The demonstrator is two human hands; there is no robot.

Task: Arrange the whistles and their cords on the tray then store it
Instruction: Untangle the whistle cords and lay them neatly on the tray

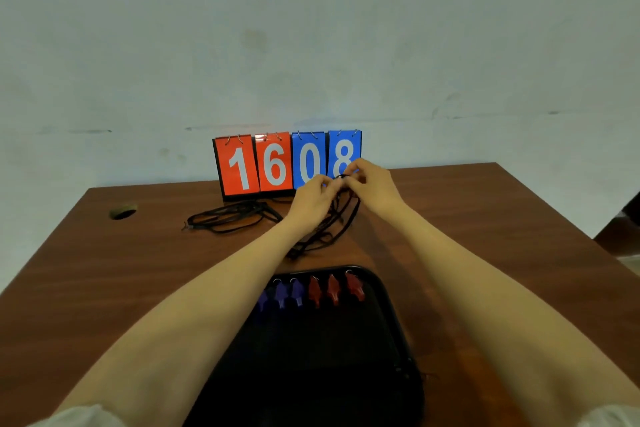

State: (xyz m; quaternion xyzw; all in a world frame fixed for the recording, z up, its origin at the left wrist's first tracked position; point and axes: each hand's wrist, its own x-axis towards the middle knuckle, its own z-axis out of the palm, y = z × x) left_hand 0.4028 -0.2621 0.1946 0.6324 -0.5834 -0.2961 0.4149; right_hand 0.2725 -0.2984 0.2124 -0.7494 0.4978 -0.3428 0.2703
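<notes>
A black tray (391, 329) lies at the near edge of the table. Along its far end sit a row of blue whistles (289, 293) on the left and red whistles (334, 288) on the right. Beyond the tray, both hands meet above the table. My left hand (313, 196) and my right hand (372, 184) pinch the top of a bundle of black cords (334, 222), which hangs down between them and trails onto the table. A second heap of black cords (232, 215) lies loose on the table to the left.
A flip scoreboard (287, 163) reading 1608 stands at the table's far edge against the wall, just behind my hands. A round cable hole (123, 211) is in the table's far left. The brown table's right edge (588, 236) drops off to the floor.
</notes>
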